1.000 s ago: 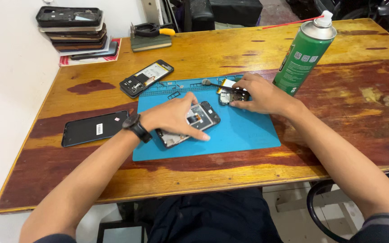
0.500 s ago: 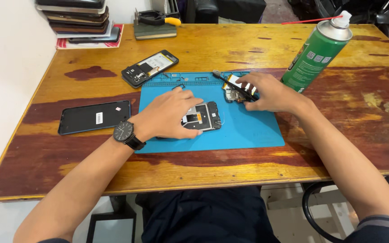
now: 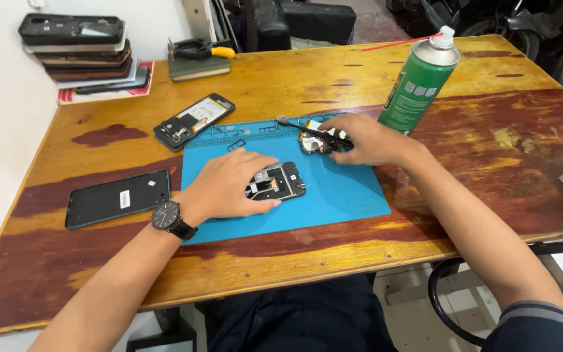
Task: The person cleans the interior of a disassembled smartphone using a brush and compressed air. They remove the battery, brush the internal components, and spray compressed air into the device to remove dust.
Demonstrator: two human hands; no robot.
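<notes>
One green spray can (image 3: 418, 85) beside right hand (image 3: 366, 140); white label patches.

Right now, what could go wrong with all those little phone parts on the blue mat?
The right hand works with a thin dark tool on a small loose part; a slip might scratch it or flick it off the blue mat. The left hand presses on the opened phone, which could strain its bare insides. The tall spray can stands near the right forearm and might be knocked over.

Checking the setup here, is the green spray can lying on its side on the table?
No, the green spray can stands upright on the wooden table, beside the right hand.
</notes>
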